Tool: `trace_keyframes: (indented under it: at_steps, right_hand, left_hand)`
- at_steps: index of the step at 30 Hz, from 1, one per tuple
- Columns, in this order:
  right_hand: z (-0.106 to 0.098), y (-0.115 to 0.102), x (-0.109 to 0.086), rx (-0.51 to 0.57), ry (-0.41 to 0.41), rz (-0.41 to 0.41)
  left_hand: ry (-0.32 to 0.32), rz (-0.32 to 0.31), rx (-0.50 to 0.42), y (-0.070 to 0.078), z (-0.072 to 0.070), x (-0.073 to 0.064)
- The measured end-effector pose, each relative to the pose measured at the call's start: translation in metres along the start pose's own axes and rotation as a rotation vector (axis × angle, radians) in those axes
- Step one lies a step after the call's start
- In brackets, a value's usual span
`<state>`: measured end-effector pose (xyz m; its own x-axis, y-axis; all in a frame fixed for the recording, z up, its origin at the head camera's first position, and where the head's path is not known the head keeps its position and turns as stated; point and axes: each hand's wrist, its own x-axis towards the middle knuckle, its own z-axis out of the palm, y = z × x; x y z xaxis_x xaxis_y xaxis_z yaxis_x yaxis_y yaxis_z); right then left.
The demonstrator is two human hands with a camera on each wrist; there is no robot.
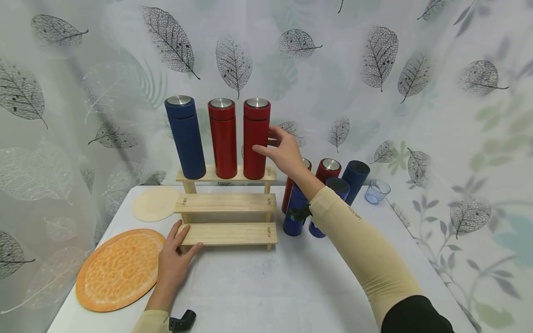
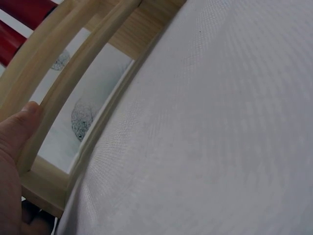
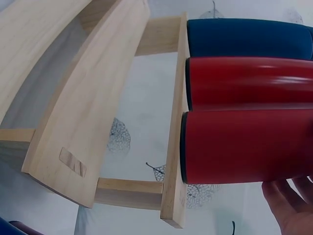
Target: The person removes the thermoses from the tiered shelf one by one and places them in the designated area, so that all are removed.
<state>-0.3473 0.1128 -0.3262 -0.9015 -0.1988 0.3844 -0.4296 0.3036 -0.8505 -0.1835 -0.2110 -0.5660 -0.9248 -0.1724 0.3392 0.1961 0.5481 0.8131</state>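
Across the head view's lower centre a hand could pass over the white table, but the wooden rack blocks the middle and bottles crowd the centre right, partly behind the right forearm

Prob. makeshift indoor studio, leaf-print drapes on 3 sides, white-clothed tbl

A white cloth covers the desk. On its left side lies a big orange round mat, which has a surface like a baked bread. Just behind it there is a smaller, pale beige disc. Near the right back corner stands a small glass, bluish and transparent. A light curtain, printed with dark skeleton leaves, hangs behind.
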Motion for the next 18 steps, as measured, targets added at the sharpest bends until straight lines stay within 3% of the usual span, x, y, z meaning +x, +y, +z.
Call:
trace_keyframes:
  at_steps: [18]
  right_hand:
    - [0.0000,-0.0022,-0.0045,-0.013,0.020,-0.010]
  left_hand:
    - [0.003,-0.004,0.001,0.0000,0.0005,0.0007]
